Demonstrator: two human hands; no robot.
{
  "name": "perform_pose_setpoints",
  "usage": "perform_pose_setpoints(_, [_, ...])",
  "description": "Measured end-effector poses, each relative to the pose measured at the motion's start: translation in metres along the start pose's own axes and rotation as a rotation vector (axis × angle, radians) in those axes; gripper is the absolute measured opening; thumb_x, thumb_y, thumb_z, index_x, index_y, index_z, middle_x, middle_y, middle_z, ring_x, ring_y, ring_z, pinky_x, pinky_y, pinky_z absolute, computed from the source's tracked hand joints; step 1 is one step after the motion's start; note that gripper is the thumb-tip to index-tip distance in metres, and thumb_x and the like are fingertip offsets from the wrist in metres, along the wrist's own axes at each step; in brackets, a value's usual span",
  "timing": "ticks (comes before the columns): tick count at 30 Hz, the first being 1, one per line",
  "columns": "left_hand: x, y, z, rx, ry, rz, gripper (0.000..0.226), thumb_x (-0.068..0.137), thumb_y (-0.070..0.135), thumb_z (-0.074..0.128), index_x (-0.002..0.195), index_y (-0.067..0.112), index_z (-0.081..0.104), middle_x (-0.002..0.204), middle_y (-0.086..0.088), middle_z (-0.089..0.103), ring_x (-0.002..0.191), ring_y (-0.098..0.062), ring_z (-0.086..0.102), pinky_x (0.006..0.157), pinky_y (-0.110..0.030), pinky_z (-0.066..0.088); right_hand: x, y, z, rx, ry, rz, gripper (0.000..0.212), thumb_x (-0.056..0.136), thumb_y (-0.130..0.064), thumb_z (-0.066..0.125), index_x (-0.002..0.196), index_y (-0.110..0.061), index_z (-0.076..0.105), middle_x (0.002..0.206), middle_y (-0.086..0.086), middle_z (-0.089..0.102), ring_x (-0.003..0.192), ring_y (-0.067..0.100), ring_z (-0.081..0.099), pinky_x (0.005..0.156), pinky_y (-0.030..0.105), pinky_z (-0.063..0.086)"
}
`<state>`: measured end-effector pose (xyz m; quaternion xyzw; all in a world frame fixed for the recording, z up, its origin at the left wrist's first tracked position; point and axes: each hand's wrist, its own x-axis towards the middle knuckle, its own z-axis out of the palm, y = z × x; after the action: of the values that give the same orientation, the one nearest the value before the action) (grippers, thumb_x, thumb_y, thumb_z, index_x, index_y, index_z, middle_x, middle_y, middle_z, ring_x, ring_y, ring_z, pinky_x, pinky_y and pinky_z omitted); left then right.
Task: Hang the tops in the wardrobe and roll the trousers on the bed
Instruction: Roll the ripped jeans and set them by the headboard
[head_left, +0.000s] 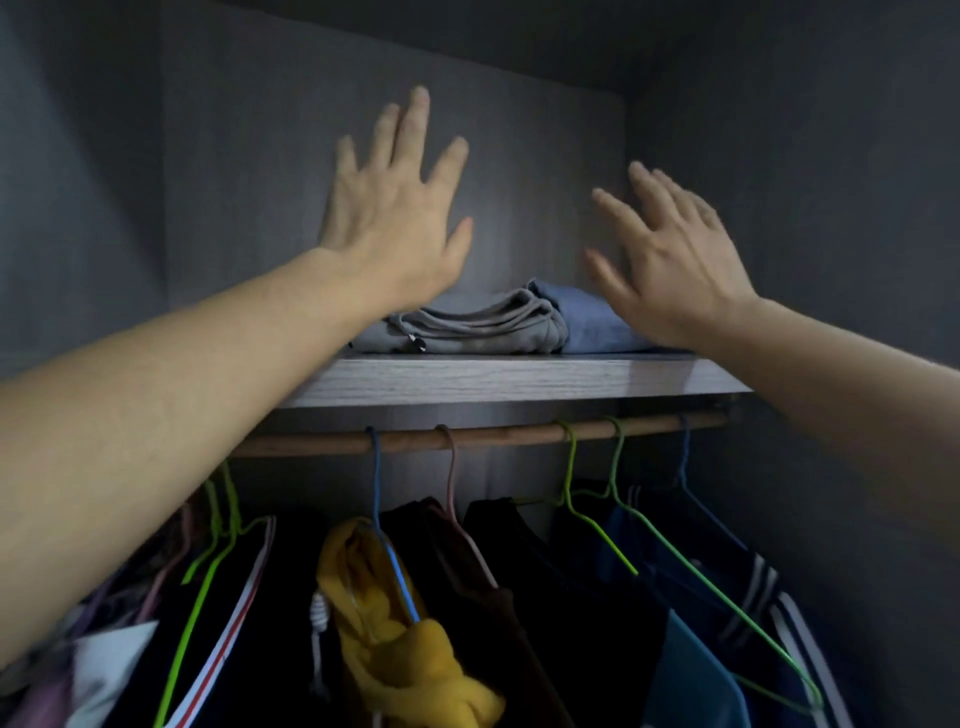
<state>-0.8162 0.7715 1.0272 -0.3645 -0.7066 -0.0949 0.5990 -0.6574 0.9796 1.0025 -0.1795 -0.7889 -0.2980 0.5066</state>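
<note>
1. Centre of frame: folded grey garment with a drawstring, probably trousers, flat on the shelf. Soft and creased, touching a folded blue garment on its right.
2. Just above, to either side: left hand and right hand, fingers spread wide, holding nothing. Apparently poised over the pile to lift both pieces down together.
3. Lower half: wooden rail under the shelf, with coloured wire hangers carrying dark tops and a yellow garment, already hung.
</note>
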Motion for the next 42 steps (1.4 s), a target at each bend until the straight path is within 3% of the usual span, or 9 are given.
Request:
perform_pose_setpoints(4, [-0.02, 0.029, -0.02, -0.058, -0.009, -0.067, 0.068, 0.096, 0.059, 0.025, 0.153, 0.022, 0.023, 0.162, -0.02, 0.005, 0.149, -0.038, 0.006, 0.115, -0.065, 0.011, -0.04, 0.017, -0.034, -0.09, -0.004, 0.009, 0.065, 0.1, -0.051, 0.036, 0.155, -0.019, 0.028, 0.161, 0.022, 0.021, 0.15, 0.036, 0.018, 0.122, 0.052, 0.011])
perform_pose_setpoints(9, [-0.051, 0.087, -0.071, -0.215, 0.038, -0.098, 0.069, 0.096, 0.06, 0.018, 0.153, 0.022, 0.025, 0.162, -0.02, 0.009, 0.149, -0.037, 0.006, 0.115, -0.066, 0.008, -0.11, 0.061, -0.098, -0.185, 0.016, -0.018, 0.064, 0.1, -0.053, 0.031, 0.155, -0.019, 0.028, 0.162, 0.021, 0.017, 0.151, 0.036, 0.013, 0.122, 0.052, 0.006])
perform_pose_setpoints(13, [-0.093, 0.179, -0.12, -0.565, 0.174, -0.199, 0.063, 0.1, 0.056, 0.023, 0.152, 0.021, 0.03, 0.162, -0.016, 0.016, 0.15, -0.034, 0.011, 0.117, -0.06, 0.011, -0.201, 0.109, -0.16, -0.128, 0.076, 0.12, 0.061, 0.102, -0.052, 0.031, 0.155, -0.022, 0.03, 0.163, 0.02, 0.016, 0.152, 0.036, 0.011, 0.123, 0.051, 0.006])
perform_pose_setpoints(16, [-0.132, 0.279, -0.148, -0.709, 0.151, -0.205, 0.062, 0.101, 0.054, 0.025, 0.153, 0.02, 0.028, 0.162, -0.016, 0.014, 0.15, -0.033, 0.01, 0.118, -0.057, 0.011, -0.295, 0.153, -0.196, -0.185, -0.008, 0.16, 0.061, 0.102, -0.053, 0.029, 0.156, -0.024, 0.027, 0.164, 0.018, 0.013, 0.152, 0.035, 0.009, 0.123, 0.053, 0.007])
perform_pose_setpoints(20, [-0.175, 0.411, -0.188, -0.835, 0.034, -0.103, 0.065, 0.1, 0.052, 0.028, 0.155, 0.017, 0.024, 0.163, -0.018, 0.01, 0.15, -0.035, 0.007, 0.118, -0.058, 0.009, -0.427, 0.226, -0.244, -0.303, -0.22, 0.228, 0.064, 0.101, -0.053, 0.031, 0.157, -0.023, 0.022, 0.164, 0.019, 0.009, 0.152, 0.036, 0.007, 0.122, 0.054, 0.007])
perform_pose_setpoints(26, [-0.229, 0.567, -0.234, -0.994, -0.118, 0.082, 0.065, 0.1, 0.051, 0.028, 0.156, 0.018, 0.018, 0.163, -0.017, 0.002, 0.151, -0.033, 0.001, 0.117, -0.06, 0.006, -0.583, 0.314, -0.325, -0.435, -0.443, 0.49, 0.074, 0.1, -0.055, 0.031, 0.159, -0.02, 0.004, 0.165, 0.017, -0.002, 0.153, 0.033, -0.002, 0.123, 0.054, 0.006])
perform_pose_setpoints(34, [-0.28, 0.771, -0.288, -1.184, -0.244, 0.374, 0.07, 0.099, 0.053, 0.027, 0.157, 0.017, 0.013, 0.164, -0.017, -0.001, 0.151, -0.034, -0.002, 0.117, -0.062, 0.005, -0.739, 0.395, -0.416, -0.582, -0.563, 0.695, 0.074, 0.099, -0.053, 0.038, 0.159, -0.017, 0.012, 0.165, 0.019, 0.003, 0.153, 0.035, 0.004, 0.123, 0.053, 0.007])
perform_pose_setpoints(39, [-0.293, 0.933, -0.333, -1.359, -0.302, 0.538, 0.071, 0.099, 0.056, 0.026, 0.157, 0.017, 0.014, 0.164, -0.016, -0.003, 0.151, -0.032, -0.003, 0.115, -0.065, 0.005, -0.829, 0.478, -0.485, -0.718, -0.697, 0.821, 0.073, 0.1, -0.052, 0.035, 0.159, -0.015, 0.012, 0.165, 0.02, 0.003, 0.152, 0.035, 0.005, 0.122, 0.055, 0.011])
perform_pose_setpoints(42, [-0.297, 1.016, -0.365, -1.415, -0.355, 0.629, 0.071, 0.1, 0.056, 0.024, 0.157, 0.014, 0.015, 0.163, -0.018, 0.0, 0.151, -0.035, 0.0, 0.115, -0.065, 0.007, -0.864, 0.522, -0.531, -0.793, -0.77, 0.899, 0.075, 0.098, -0.048, 0.043, 0.159, -0.014, 0.015, 0.164, 0.021, 0.006, 0.152, 0.037, 0.007, 0.122, 0.054, 0.009])
